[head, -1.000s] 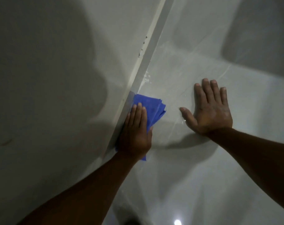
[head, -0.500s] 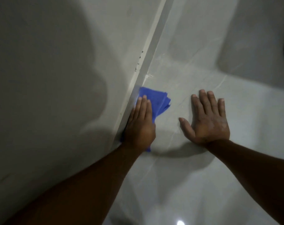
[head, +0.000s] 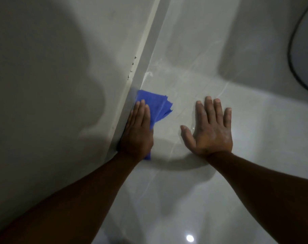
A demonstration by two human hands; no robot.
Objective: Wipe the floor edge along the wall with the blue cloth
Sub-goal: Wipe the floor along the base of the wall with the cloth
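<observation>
Far left, the wall (head: 44, 76) was plain grey w/ big soft shadows across it. A pale skirting strip (head: 141, 64) ran diagonally from the top centre down toward the lower left, w/ a few small dark specks (head: 131, 71) along its upper edge.

The left hand (head: 137, 131) lay flat, palm down, fingers straight and together, pressing the blue cloth (head: 158, 106) onto the floor (head: 185, 199) right at the floor edge, its outer side touching the skirting. The folded cloth stuck out ahead of the fingertips and to their right; a small bit also showed under the wrist. A whitish smear (head: 148, 74) sat on the floor edge just beyond the cloth.

Near the cloth but apart from it, the right hand (head: 211, 131) was open, fingers spread, palm flat on the glossy pale tile, holding nothing. Both forearms came in from the bottom corners, casting shadows on the floor.

Top right corner: a dark curved cable (head: 290, 55), well apart from the hands. A bright light reflection (head: 189, 238) showed near the floor's bottom edge.

No readable brand, label or writing anywhere.
</observation>
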